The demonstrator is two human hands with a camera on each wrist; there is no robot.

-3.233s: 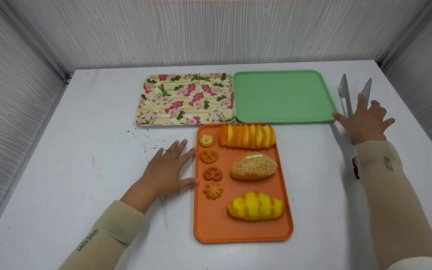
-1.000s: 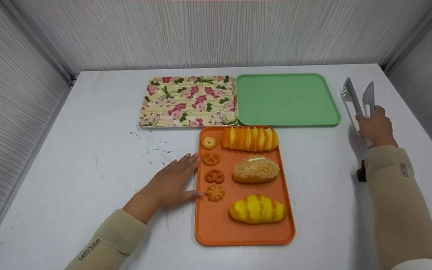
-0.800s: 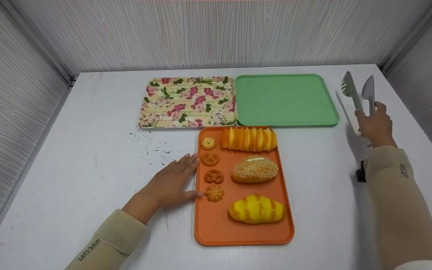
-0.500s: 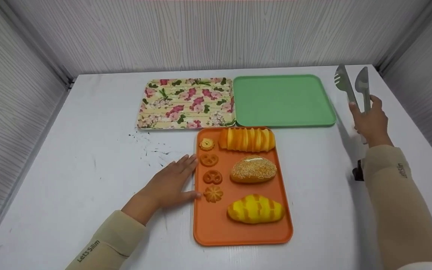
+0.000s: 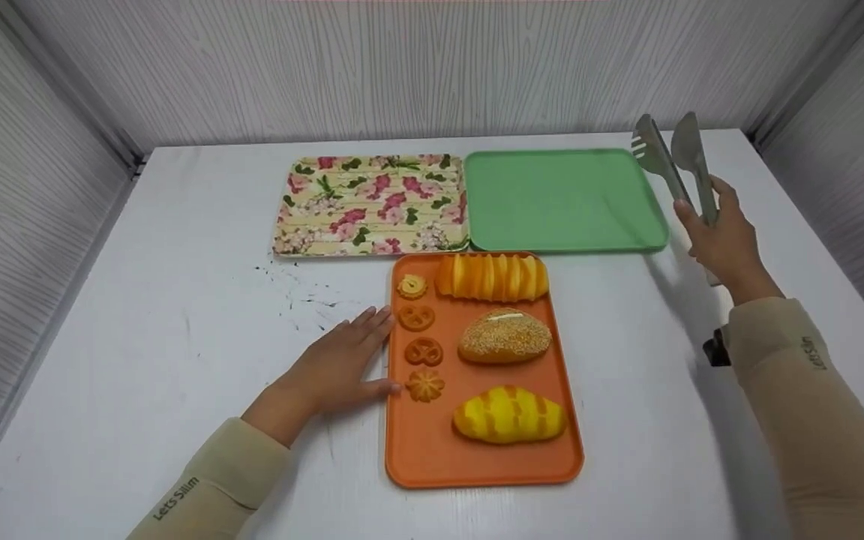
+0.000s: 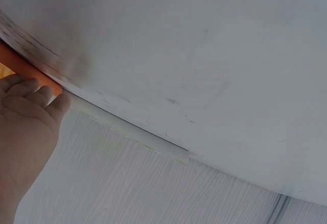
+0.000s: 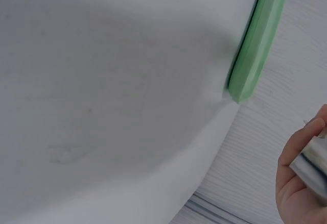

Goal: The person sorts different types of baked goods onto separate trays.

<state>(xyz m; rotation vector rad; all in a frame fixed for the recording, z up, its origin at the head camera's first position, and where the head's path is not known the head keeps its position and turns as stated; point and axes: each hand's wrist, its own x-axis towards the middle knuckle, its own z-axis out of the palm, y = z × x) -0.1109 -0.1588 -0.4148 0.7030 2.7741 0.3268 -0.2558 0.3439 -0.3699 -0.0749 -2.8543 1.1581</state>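
My right hand [image 5: 724, 238] grips a pair of metal serving tongs [image 5: 691, 161], raised over the right end of the green tray [image 5: 567, 201]. One tong tip is slotted, the other spoon-shaped, and they stand apart. In the right wrist view the metal handle [image 7: 312, 170] lies across my fingers. My left hand [image 5: 331, 367] lies with straight fingers against the left edge of the orange tray [image 5: 484, 466]. On that tray sit a sliced loaf [image 5: 492, 277], a seeded bun [image 5: 505, 336], a yellow striped bread [image 5: 508, 415] and a column of several small cookies [image 5: 424, 351].
A floral tray [image 5: 372, 204] stands left of the green one, behind the orange tray. Wood-grain panels [image 5: 432, 67] enclose the white table [image 5: 177, 300] at the back and both sides. Dark scuff marks show on the table left of the orange tray.
My right hand, first open above the tongs, has taken hold of them, lifted them and carried them left toward the green tray. My left hand's fingers have drawn closer together at the orange tray.
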